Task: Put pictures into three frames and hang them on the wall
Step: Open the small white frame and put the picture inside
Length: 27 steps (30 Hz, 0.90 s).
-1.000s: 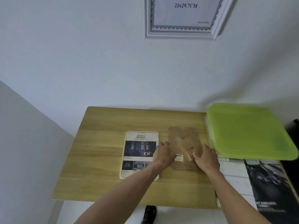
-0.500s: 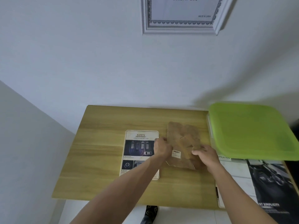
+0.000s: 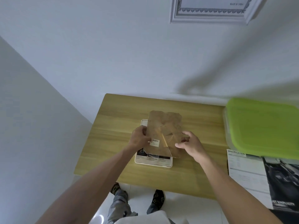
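One wide-angle camera sits on the person's head. It looks forward and steeply down onto the bench, close above it, with the wall behind.

Backing board covers most of the picture frame at centre; only its lower strip & top-left corner show. Wall frame cut off by top edge. Green lid & brochure run off the right edge. Sticker text too small to read.
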Tool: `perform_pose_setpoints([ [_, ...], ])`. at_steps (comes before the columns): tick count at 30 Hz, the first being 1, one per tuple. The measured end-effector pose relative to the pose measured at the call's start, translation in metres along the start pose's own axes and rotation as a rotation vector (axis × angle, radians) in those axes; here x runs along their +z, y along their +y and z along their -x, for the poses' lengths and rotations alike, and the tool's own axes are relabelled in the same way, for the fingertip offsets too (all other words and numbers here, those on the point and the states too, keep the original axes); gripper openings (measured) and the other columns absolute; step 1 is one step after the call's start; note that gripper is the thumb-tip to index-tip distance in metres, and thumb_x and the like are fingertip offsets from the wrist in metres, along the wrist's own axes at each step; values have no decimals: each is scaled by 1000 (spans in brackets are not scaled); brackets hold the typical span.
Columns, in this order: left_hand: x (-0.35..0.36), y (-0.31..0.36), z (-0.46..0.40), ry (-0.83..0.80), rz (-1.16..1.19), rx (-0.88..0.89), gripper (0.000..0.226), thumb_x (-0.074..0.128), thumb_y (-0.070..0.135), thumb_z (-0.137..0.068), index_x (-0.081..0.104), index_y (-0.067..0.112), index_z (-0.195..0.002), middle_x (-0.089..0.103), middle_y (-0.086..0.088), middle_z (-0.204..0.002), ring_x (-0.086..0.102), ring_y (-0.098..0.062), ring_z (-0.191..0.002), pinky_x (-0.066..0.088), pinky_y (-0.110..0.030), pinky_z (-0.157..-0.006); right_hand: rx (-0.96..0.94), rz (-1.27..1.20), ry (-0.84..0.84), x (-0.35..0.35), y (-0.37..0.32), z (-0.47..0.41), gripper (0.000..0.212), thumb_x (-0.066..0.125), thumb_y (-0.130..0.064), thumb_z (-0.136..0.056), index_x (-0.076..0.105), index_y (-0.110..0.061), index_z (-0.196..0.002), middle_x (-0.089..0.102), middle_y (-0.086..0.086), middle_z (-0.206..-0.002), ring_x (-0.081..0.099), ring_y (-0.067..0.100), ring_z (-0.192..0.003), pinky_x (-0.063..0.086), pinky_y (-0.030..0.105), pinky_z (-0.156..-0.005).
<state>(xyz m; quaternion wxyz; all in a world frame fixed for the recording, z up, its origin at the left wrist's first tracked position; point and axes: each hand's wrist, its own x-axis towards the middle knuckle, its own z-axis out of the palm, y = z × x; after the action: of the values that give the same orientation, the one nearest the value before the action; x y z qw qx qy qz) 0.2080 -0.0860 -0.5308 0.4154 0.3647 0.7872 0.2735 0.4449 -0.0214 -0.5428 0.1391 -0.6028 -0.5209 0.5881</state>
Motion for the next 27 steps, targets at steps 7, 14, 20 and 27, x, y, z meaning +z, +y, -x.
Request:
perform_pose_setpoints([
  [7,-21,-44,19,57,-48,25,61,76,1,-66,63,15,-124,66,-3,-85,64,-18,-79,45,-17,-58,-63,137,-9,40,7,10,69,82,-3,-72,54,-19,-133,69,1,-98,69,12,-84,49,19,-76],
  [14,-18,-58,24,75,-39,47,60,73,7,-70,62,20,-128,65,-2,-85,63,-17,-79,48,-22,-64,-100,239,50,51,14,18,67,81,-5,-76,51,-17,-136,61,0,-98,63,10,-81,43,13,-69],
  [20,-15,-60,20,50,-88,72,67,78,1,-66,64,21,-128,59,-4,-93,58,-20,-84,48,-27,-76,-86,257,81,52,16,22,64,78,-3,-78,51,-16,-135,61,-7,-92,60,2,-79,41,10,-66],
  [27,-15,-64,16,17,-182,32,38,84,6,-64,73,6,-100,48,4,-79,56,-20,-81,43,-24,-71,-79,300,90,52,18,21,65,79,-2,-78,51,-12,-135,57,-9,-94,58,7,-82,38,9,-67],
])
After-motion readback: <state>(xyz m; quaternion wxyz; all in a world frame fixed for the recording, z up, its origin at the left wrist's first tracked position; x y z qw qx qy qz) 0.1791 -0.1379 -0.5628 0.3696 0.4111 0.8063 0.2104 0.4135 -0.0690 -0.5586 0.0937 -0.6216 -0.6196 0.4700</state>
